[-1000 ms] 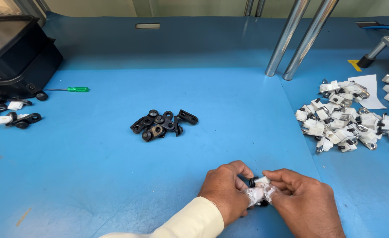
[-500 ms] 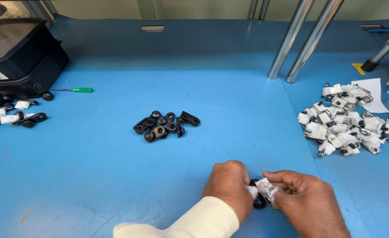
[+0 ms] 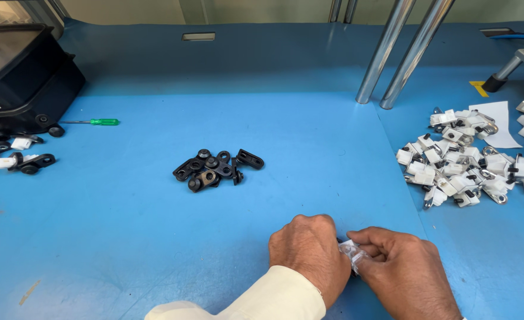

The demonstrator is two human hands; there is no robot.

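At the lower middle of the frame, the left hand and the right hand meet over the flat blue work surface. Between them sits a small white plastic clip part, pinched by the fingers of the right hand, which are closed on it. The left hand is curled into a loose fist pressed against the same part; its fingertips are hidden, so I cannot tell whether they grip it. A cream sleeve covers the left forearm.

Above the hands, at the centre of the frame, lies a small heap of black metal brackets. At the right edge is a larger pile of white plastic clips with metal rings. In the upper left are a black plastic case and a green-handled screwdriver. Two shiny steel tubes rise at the upper right.
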